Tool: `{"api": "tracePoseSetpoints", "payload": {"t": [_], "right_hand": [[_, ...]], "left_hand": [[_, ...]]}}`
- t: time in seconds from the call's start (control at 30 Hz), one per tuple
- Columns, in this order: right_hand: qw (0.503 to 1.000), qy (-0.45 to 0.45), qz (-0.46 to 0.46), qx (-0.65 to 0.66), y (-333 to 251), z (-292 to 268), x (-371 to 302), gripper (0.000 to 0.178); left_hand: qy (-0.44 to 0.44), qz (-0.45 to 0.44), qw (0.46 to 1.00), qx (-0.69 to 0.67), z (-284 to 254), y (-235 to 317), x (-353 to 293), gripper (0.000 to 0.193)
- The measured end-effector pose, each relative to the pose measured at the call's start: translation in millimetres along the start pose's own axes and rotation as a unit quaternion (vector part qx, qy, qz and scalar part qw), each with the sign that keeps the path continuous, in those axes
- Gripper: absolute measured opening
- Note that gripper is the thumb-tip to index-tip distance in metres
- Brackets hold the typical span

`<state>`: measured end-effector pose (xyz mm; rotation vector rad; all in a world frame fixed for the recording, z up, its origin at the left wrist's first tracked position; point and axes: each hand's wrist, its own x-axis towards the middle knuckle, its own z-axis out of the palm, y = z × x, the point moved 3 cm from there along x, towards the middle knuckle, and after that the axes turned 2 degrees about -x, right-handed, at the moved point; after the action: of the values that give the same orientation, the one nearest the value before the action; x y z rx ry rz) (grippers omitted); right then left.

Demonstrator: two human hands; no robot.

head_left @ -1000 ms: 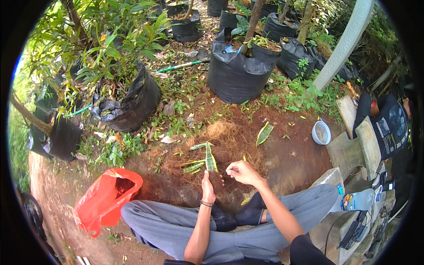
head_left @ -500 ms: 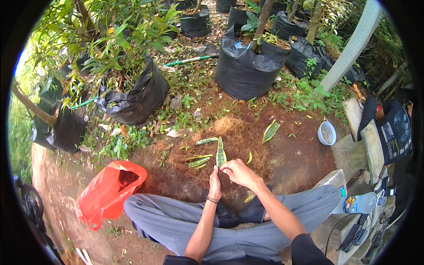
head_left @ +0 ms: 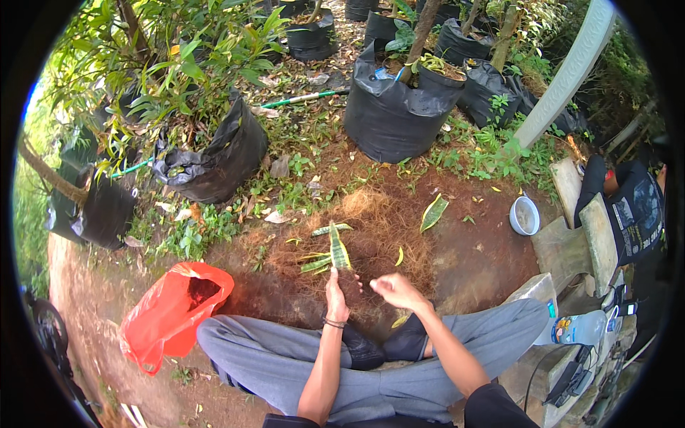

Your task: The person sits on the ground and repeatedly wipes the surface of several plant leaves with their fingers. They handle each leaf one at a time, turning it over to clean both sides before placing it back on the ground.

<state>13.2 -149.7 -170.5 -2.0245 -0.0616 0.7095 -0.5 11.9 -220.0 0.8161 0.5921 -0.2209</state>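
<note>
My left hand [head_left: 337, 296] grips the base of a snake plant leaf [head_left: 339, 251], which points upward, green with yellow edges. Brown fibre [head_left: 349, 282] shows around the leaf's lower end, beside my fingers. To the right, apart from the leaf, my right hand [head_left: 399, 291] is closed with thumb and fingers together. Whether anything thin is in that pinch I cannot make out. Beyond my hands, more cut leaf pieces [head_left: 315, 265] lie on loose brown fibre [head_left: 367, 205]. Another yellow-edged leaf [head_left: 434, 212] rests on the soil farther right.
An open red plastic bag [head_left: 171, 314] with dark contents sits left of my crossed legs. A pale bowl [head_left: 525, 215] stands at right, near concrete blocks [head_left: 560, 246] and a water bottle [head_left: 579, 328]. Black planting bags [head_left: 396, 118] line the far side. Another person [head_left: 631, 207] sits at far right.
My right hand has drawn away from the leaf toward the right. My left hand, still on the leaf, has shifted slightly left and lower, and brown fibre now shows at the leaf's base.
</note>
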Motion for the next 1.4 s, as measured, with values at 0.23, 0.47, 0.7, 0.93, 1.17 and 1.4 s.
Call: {"api": "tracePoseSetpoints", "payload": {"t": [0.23,0.47,0.7,0.93,1.17,1.4], "right_hand": [[0.964,-0.257,0.003,-0.072,17.1,28.9,-10.7,0.040],[0.962,-0.271,-0.002,-0.038,9.4,29.9,-12.7,0.032],[0.975,-0.206,0.061,-0.057,5.7,29.5,-16.3,0.042],[0.937,-0.288,0.133,0.149,9.9,49.7,-24.7,0.043],[0.939,-0.306,0.063,0.142,7.6,42.1,-18.6,0.031],[0.928,-0.186,0.129,0.295,24.1,49.7,-17.2,0.073]], "left_hand": [[0.009,0.027,0.999,-0.032,-4.8,4.6,0.7,0.051],[0.019,0.028,0.999,-0.022,-5.3,2.8,1.9,0.050],[0.038,0.029,0.998,-0.031,-8.3,2.3,1.7,0.051],[0.035,0.048,0.997,-0.040,-8.2,5.2,1.6,0.053],[0.047,0.055,0.996,-0.043,-11.9,6.1,3.0,0.053],[0.051,0.068,0.993,-0.078,-13.5,8.4,4.4,0.052]]}}
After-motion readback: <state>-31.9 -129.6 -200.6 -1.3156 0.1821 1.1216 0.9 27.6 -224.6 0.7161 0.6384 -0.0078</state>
